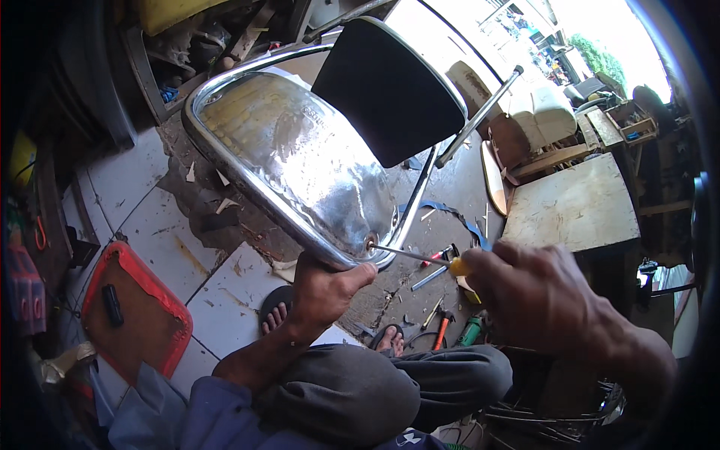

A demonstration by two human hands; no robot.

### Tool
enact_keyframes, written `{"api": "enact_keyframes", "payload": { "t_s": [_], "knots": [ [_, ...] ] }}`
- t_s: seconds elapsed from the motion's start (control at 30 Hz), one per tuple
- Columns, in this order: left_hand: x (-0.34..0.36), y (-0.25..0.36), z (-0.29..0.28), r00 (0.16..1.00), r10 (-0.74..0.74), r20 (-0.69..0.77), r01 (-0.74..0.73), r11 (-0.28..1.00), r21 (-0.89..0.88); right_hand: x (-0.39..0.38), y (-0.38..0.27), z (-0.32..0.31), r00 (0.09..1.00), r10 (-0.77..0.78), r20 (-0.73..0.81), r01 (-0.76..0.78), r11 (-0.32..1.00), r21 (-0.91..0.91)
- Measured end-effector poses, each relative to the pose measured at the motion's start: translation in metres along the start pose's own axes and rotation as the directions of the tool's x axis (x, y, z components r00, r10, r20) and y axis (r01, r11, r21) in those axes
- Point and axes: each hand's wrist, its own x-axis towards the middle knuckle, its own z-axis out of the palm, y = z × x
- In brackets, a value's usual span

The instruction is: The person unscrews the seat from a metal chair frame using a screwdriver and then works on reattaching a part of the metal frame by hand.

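In front of me is a metal chair with a tubular chrome frame, a shiny, worn metal pan and a black panel at its far side. My left hand is wrapped round the near corner of the chrome frame, thumb on top. Closed round a screwdriver with a yellow handle is my right hand. The screwdriver's shaft points left, and its tip meets a round recess in the pan's near corner. Whether a screw sits in there is too small to tell.
On the tiles at left lies a red-edged brown panel with a small black object on it. An orange-handled hammer, a green tool and a blue strap lie on the floor. A pale board stands at right.
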Motion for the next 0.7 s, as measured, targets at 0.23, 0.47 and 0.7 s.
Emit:
{"api": "enact_keyframes", "payload": {
  "t_s": [0.23, 0.47, 0.7],
  "knots": [
    [-0.001, -0.003, -0.003, 0.998, -0.039, -0.041, 0.035, 0.996, -0.076, 0.003, 0.012, 0.006, 0.864, -0.386, -0.322, 0.257, 0.890, -0.378],
    [0.001, -0.011, -0.003, 0.999, -0.043, -0.019, 0.041, 0.998, -0.053, -0.001, 0.009, 0.002, 0.995, 0.083, 0.052, -0.095, 0.954, 0.284],
    [0.004, -0.005, 0.000, 0.999, -0.018, -0.043, 0.017, 1.000, -0.015, -0.002, 0.023, 0.013, 0.880, -0.396, -0.262, 0.278, 0.877, -0.393]
  ]
}}
